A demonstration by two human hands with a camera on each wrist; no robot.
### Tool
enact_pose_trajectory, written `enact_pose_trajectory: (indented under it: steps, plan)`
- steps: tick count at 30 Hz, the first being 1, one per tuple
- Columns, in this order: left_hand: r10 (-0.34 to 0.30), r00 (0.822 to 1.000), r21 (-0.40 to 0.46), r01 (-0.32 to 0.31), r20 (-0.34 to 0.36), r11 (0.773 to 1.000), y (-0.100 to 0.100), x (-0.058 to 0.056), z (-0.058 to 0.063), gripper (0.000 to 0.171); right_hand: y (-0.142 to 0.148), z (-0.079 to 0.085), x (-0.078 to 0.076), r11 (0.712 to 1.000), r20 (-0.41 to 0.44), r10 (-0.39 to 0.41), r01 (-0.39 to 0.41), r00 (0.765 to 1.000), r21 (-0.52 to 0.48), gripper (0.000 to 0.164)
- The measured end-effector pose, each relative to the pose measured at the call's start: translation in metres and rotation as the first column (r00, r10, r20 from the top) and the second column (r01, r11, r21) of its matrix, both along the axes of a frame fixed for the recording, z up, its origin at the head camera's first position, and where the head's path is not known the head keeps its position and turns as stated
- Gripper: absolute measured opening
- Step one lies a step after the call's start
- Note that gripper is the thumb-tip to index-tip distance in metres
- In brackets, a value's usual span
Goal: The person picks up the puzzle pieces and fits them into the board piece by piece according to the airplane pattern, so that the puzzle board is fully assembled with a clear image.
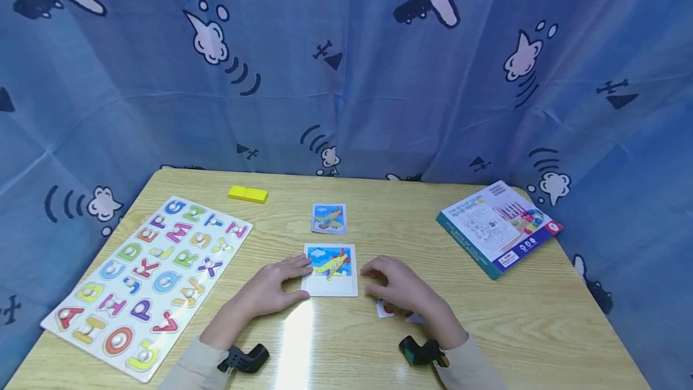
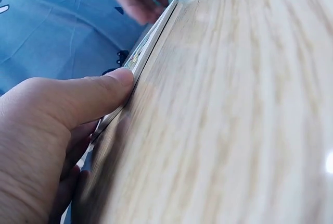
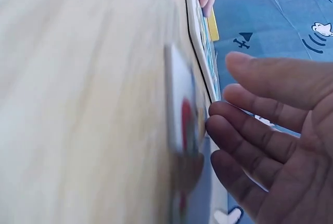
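A small white-framed puzzle board (image 1: 330, 287) with a yellow airplane picture lies in the middle of the table; a blank white strip shows along its lower part. My left hand (image 1: 273, 284) rests at its left side, fingertips over the edge and thumb at the lower corner. Just off the right edge, my right hand (image 1: 400, 283) hovers with loosely bent fingers and nothing in them. Beneath that hand lie loose puzzle pieces (image 1: 385, 309), partly hidden by it; one piece (image 3: 183, 104) with a red mark shows blurred in the right wrist view.
Behind the board lies a matching airplane picture card (image 1: 329, 219). A yellow block (image 1: 248, 194) is at the back left. A large alphabet peg board (image 1: 178, 236) covers the left side. At the back right lies a boxed set (image 1: 498, 227). A blue curtain (image 1: 346, 107) hangs behind.
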State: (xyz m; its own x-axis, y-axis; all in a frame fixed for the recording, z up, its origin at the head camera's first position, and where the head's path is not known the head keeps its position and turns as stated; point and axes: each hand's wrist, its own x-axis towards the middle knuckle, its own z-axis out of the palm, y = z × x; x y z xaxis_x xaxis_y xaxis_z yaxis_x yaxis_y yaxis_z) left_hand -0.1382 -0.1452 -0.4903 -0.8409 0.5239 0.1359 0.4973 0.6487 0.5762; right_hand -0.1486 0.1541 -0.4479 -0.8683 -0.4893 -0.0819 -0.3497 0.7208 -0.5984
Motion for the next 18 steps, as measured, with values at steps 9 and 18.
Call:
enact_pose_trajectory:
  steps: [9, 18]
  plan:
    - [-0.001, 1.000, 0.008, 0.001, 0.014, 1.000, 0.000, 0.000, 0.002, 0.052, 0.028, 0.005, 0.018, 1.000, 0.014, 0.014, -0.015, 1.000, 0.020, 0.026]
    - [-0.005, 1.000, 0.007, 0.005, 0.019, 1.000, 0.000, 0.000, 0.002, 0.053, 0.038, 0.004, 0.025, 0.995, -0.026, 0.066, -0.063, 0.998, 0.074, 0.029]
